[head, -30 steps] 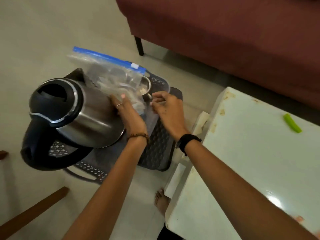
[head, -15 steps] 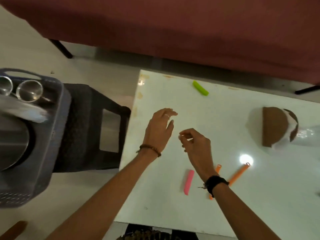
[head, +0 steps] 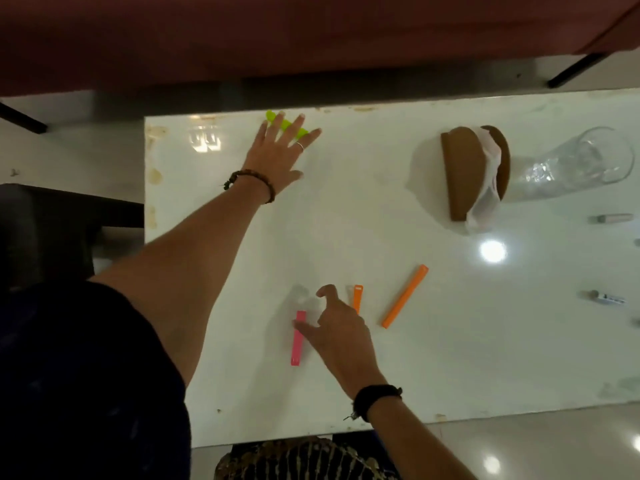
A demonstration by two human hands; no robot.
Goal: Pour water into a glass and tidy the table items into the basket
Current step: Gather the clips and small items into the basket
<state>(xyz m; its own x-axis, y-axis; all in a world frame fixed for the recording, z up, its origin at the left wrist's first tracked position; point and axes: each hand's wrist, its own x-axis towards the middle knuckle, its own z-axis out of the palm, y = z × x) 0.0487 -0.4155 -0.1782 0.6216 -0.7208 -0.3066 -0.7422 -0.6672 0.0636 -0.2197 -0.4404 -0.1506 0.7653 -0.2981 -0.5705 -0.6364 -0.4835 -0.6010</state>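
On the white table (head: 346, 209) my left hand (head: 280, 150) is spread open over a green clip (head: 284, 124) near the far edge, fingers lying across it. My right hand (head: 337, 327) hovers open near the front, its thumb touching a pink clip (head: 298, 337) and its fingers beside a short orange clip (head: 357, 297). A longer orange clip (head: 405, 296) lies to the right. A clear glass (head: 575, 164) stands at the far right. The basket is out of view.
A brown holder with white tissue (head: 474, 171) stands left of the glass. Small pen-like items (head: 609, 218) (head: 606, 297) lie at the right edge. A dark stool (head: 69, 209) is left of the table, a maroon sofa (head: 311, 36) behind it.
My view swung from the basket with the kettle to the table. My left hand reached out to the green clip, and my right hand dropped toward the pink clip.
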